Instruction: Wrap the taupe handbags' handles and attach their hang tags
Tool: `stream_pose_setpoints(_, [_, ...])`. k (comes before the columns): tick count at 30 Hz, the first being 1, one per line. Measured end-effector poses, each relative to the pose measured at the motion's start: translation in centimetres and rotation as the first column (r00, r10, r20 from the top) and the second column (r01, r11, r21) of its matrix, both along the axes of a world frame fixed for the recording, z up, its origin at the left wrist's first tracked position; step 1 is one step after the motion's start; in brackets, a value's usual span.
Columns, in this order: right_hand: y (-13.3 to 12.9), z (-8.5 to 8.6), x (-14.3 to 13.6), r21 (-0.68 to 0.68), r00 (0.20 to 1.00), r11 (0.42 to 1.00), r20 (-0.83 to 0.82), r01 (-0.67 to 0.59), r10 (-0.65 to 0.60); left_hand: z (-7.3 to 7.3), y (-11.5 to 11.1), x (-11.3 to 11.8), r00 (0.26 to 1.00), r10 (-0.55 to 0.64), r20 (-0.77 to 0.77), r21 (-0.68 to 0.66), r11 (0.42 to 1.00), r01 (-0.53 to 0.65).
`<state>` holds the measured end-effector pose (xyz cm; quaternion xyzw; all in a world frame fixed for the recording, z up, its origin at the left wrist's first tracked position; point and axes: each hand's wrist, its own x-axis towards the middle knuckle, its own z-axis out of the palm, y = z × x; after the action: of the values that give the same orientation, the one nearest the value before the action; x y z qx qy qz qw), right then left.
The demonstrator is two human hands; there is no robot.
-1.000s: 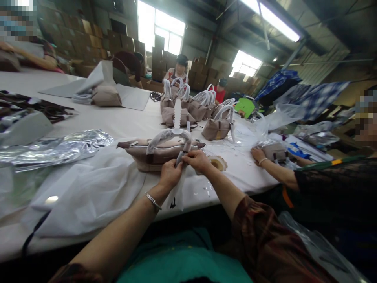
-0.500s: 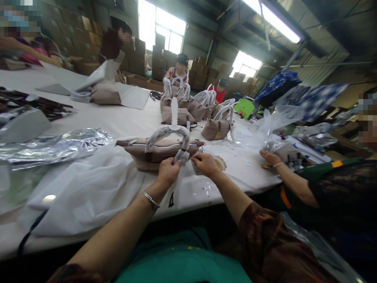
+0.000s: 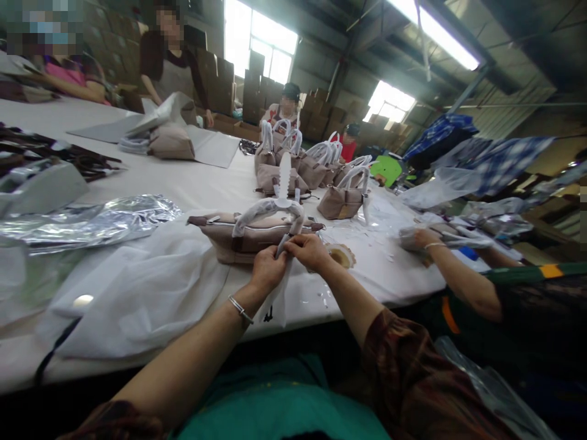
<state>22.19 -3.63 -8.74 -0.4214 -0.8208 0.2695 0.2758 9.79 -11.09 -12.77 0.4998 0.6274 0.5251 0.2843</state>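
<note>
A taupe handbag (image 3: pixel 215 239) with a zipped top stands at the near edge of the white table (image 3: pixel 142 180). Its raised handle (image 3: pixel 257 211) is wrapped in white material, and a white notched strip (image 3: pixel 285 177) sticks up from it. My left hand (image 3: pixel 269 267) is closed on a greyish wrapping piece (image 3: pixel 283 244) at the right foot of the handle. Pinched right beside it is my right hand (image 3: pixel 309 252), its fingertips at the same wrapping. Thin white sheeting hangs below my fingers. A roll of tape (image 3: pixel 342 255) lies just right of my right hand.
Several wrapped-handle bags (image 3: pixel 314 168) stand farther back. White cloth (image 3: pixel 147 293) and silver film (image 3: pixel 110 223) lie at the left. A co-worker's hand (image 3: pixel 426 237) works at the right among plastic wrapping. Other people stand across the table.
My right hand has moved left, up against my left hand and the wrapping piece. The person at the back left now stands more upright. The co-worker's hand on the right has shifted with its bag.
</note>
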Motion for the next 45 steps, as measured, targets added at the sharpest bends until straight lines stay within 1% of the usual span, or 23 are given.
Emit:
stream_pose_setpoints(5, [-0.7, 1.3, -0.7, 0.024, 0.982, 0.993, 0.15, 0.112, -0.115, 0.0, 0.0, 0.1, 0.999, 0.01, -0.041, 0.007, 1.0, -0.01])
stream_pose_setpoints(9, [-1.2, 2.0, -1.1, 0.104, 0.948, 0.982, 0.261, 0.16, -0.182, 0.0, -0.1, 0.1, 0.996, 0.02, -0.088, 0.016, 1.0, -0.018])
stream_pose_setpoints(11, [-1.4, 2.2, -1.2, 0.122, 0.93, 0.976, 0.304, 0.178, -0.208, -0.1, -0.1, 0.2, 0.994, 0.023, -0.108, 0.017, 1.0, -0.021])
stream_pose_setpoints(13, [-1.4, 2.4, -1.3, 0.131, 0.904, 0.972, 0.361, 0.196, -0.23, -0.2, -0.2, 0.3, 0.992, 0.027, -0.124, 0.02, 1.0, -0.024])
stream_pose_setpoints(17, [-1.3, 2.4, -2.0, 0.188, 0.819, 0.957, 0.497, 0.221, -0.287, -0.3, -0.2, 0.7, 0.988, 0.034, -0.15, 0.039, 0.999, -0.028])
stream_pose_setpoints(20, [-1.1, 2.2, -2.5, 0.231, 0.784, 0.944, 0.528, 0.235, -0.325, -0.2, -0.3, 0.9, 0.983, 0.044, -0.18, 0.038, 0.999, -0.038])
stream_pose_setpoints(22, [-1.0, 2.1, -2.4, 0.23, 0.797, 0.944, 0.51, 0.236, -0.323, -0.1, -0.3, 0.9, 0.98, 0.051, -0.195, 0.027, 0.999, -0.047])
stream_pose_setpoints(24, [-0.9, 1.9, -1.9, 0.173, 0.847, 0.957, 0.447, 0.232, -0.286, 0.1, -0.2, 0.7, 0.981, 0.049, -0.189, 0.017, 0.999, -0.047])
stream_pose_setpoints(26, [-0.8, 1.8, -1.2, 0.026, 0.917, 0.975, 0.335, 0.223, -0.218, 0.3, -0.2, 0.4, 0.985, 0.037, -0.167, 0.012, 0.999, -0.036])
stream_pose_setpoints(28, [-0.7, 1.6, -0.4, -0.134, 0.964, 0.97, 0.205, 0.201, -0.171, 0.3, -0.1, 0.2, 0.989, 0.025, -0.147, 0.006, 1.0, -0.024])
stream_pose_setpoints(29, [-0.7, 1.6, -0.1, -0.182, 0.974, 0.964, 0.159, 0.191, -0.163, 0.4, 0.0, 0.2, 0.99, 0.021, -0.142, 0.002, 1.0, -0.021])
stream_pose_setpoints(30, [-0.7, 1.6, 0.1, -0.2, 0.978, 0.962, 0.132, 0.185, -0.16, 0.3, 0.0, 0.1, 0.99, 0.02, -0.138, 0.0, 1.0, -0.02])
stream_pose_setpoints(31, [-0.8, 1.6, 0.2, -0.191, 0.978, 0.963, 0.126, 0.188, -0.166, 0.3, 0.1, 0.1, 0.991, 0.02, -0.135, 0.0, 1.0, -0.02])
stream_pose_setpoints(35, [-1.0, 1.8, 0.0, -0.033, 0.952, 0.97, 0.201, 0.243, -0.232, 0.4, 0.0, 0.1, 0.993, 0.021, -0.115, 0.001, 1.0, -0.021])
stream_pose_setpoints(37, [-0.8, 1.7, 0.1, 0.007, 0.944, 0.966, 0.212, 0.259, -0.255, 0.4, 0.0, 0.0, 0.997, 0.005, -0.079, -0.009, 1.0, -0.006])
stream_pose_setpoints(39, [-0.6, 1.1, 0.5, -0.012, 0.942, 0.96, 0.195, 0.281, -0.273, 0.2, 0.0, -0.1, 1.0, -0.015, -0.004, -0.028, 0.999, 0.015])
stream_pose_setpoints(41, [-0.5, 0.3, 1.1, -0.089, 0.946, 0.95, 0.154, 0.3, -0.285, -0.2, 0.3, -0.3, 0.993, -0.022, 0.117, -0.047, 0.998, 0.028])
stream_pose_setpoints(43, [-0.5, -0.7, 1.9, -0.247, 0.954, 0.922, 0.055, 0.298, -0.293, -0.7, 0.5, -0.4, 0.966, -0.03, 0.256, -0.06, 0.997, 0.047])
stream_pose_setpoints(45, [-0.9, -1.5, 2.6, -0.391, 0.946, 0.88, -0.061, 0.27, -0.317, -1.0, 0.8, -0.4, 0.923, -0.047, 0.381, -0.072, 0.994, 0.081])
